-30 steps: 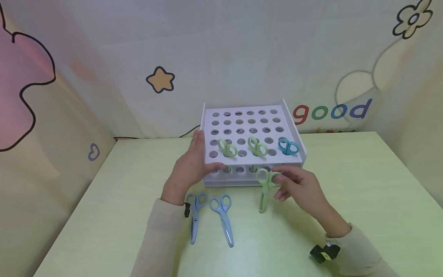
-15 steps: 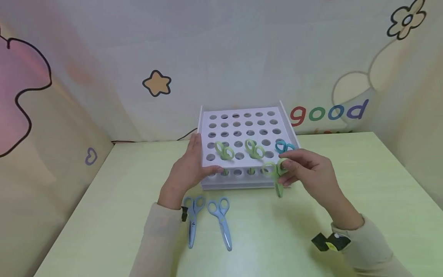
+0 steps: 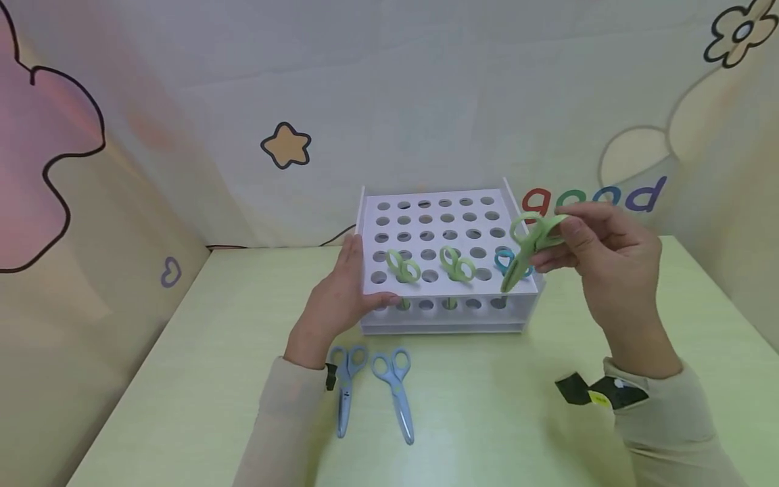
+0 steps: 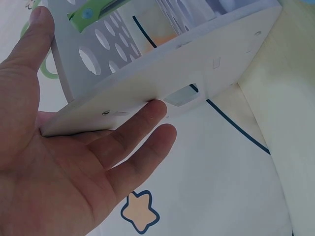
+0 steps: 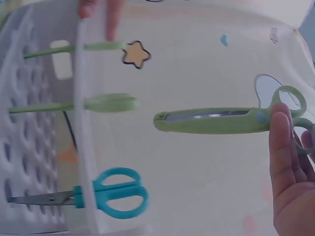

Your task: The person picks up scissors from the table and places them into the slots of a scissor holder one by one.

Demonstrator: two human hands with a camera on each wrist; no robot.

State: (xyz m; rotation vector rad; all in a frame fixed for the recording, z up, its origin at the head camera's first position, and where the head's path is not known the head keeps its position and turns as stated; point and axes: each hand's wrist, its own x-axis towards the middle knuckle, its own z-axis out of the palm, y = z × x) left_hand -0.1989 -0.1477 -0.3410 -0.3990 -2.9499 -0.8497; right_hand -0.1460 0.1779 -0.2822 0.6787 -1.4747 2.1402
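Note:
In the head view my right hand pinches a pair of light green scissors by the handles, above the right front of a white holed rack. The blades slant down to the left and look closed. My left hand holds the rack's left front corner, thumb over the front edge and fingers along the side wall. Two more green scissors stand in the front row, handles up. At the front right is a pair of teal scissors, partly hidden in the head view by the held pair.
Two pairs of blue scissors lie on the pale green table in front of the rack, one close to the left sleeve. Behind the rack hangs a printed cloth backdrop. A thin dark cable runs along the table's back edge.
My right hand has lifted the green scissors from in front of the rack, up and to the right, and the blades have tilted leftward. My left hand stays on the rack.

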